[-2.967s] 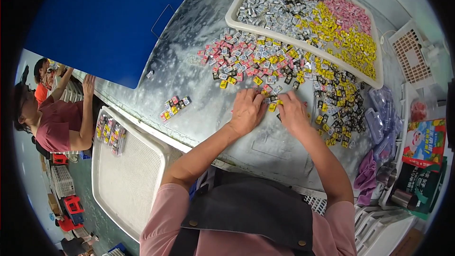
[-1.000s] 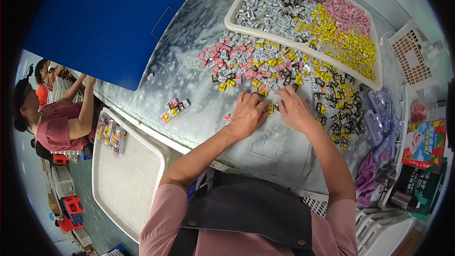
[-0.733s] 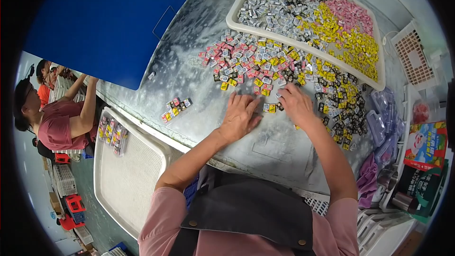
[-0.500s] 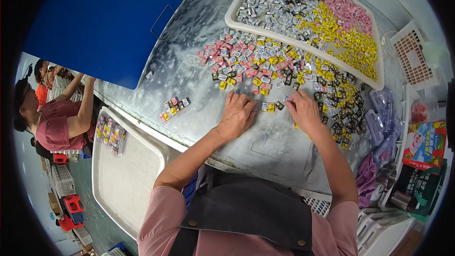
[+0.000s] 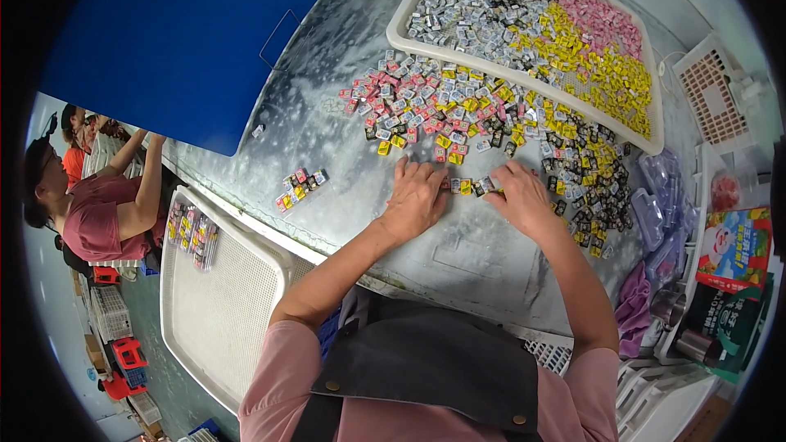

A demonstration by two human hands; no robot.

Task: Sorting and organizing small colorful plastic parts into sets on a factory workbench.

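A short row of small printed blocks [image 5: 466,187], in white, yellow and black, lies on the grey table between my two hands. At its left end my left hand [image 5: 413,198] rests palm down, fingers bent and closed against the end piece. Bent in from the other side, my right hand [image 5: 524,198] has its thumb and fingers closed on the right end of the row. Just beyond my hands spreads a loose pile of such blocks [image 5: 434,102] in pink, white, yellow and black. A small grouped cluster [image 5: 300,188] sits apart to the left.
A white tray [image 5: 524,80] of colour-sorted blocks stands behind the pile. A blue board [image 5: 188,41] covers the far left. Below the table's left edge is another white tray [image 5: 221,311] with filled clear packs [image 5: 192,235]. Purple-tinted plastic cases [image 5: 655,196] lie right. A co-worker [image 5: 106,213] stands left.
My right hand has shifted slightly left and closed in on the row's right end. More of the row now shows between my hands. My left hand has barely moved.
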